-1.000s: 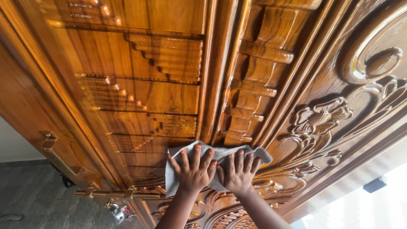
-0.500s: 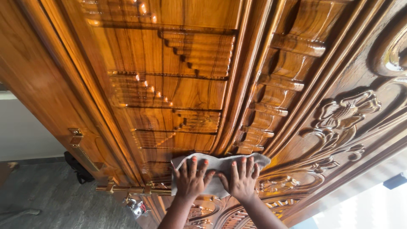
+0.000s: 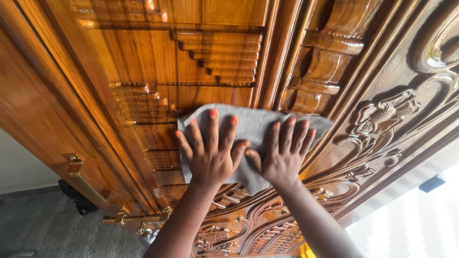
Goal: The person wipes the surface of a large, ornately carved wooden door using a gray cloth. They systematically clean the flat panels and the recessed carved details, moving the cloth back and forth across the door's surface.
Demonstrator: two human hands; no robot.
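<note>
Head view shows both hands pressed flat against a grey cloth [image 3: 251, 131] that lies on the face of a carved wooden door [image 3: 143, 57]. The cloth is a soft, ribbed or finely woven rag, pale grey, roughly rectangular, with its upper edge running from the stepped panel carving on the left across to the turned moulding on the right; its lower corner hangs in a point between the two wrists. The left hand [image 3: 210, 155] lies on the left half of the cloth, fingers spread wide, palm down, nails painted orange-red. The right hand [image 3: 282, 153] lies on the right half, fingers straight and close together, thumb angled toward the left hand so that the two thumbs nearly meet. Neither hand pinches the cloth; both hold it flat to the wood.

The door is glossy golden-brown timber with stepped rectangular panels above the cloth and floral and scroll relief to the right and below. A brass handle [image 3: 131, 219] projects near the lower left, just beside the left forearm, and a brass hinge [image 3: 76, 167] sits on the frame further left. Grey floor [image 3: 43, 229] shows at the lower left.
</note>
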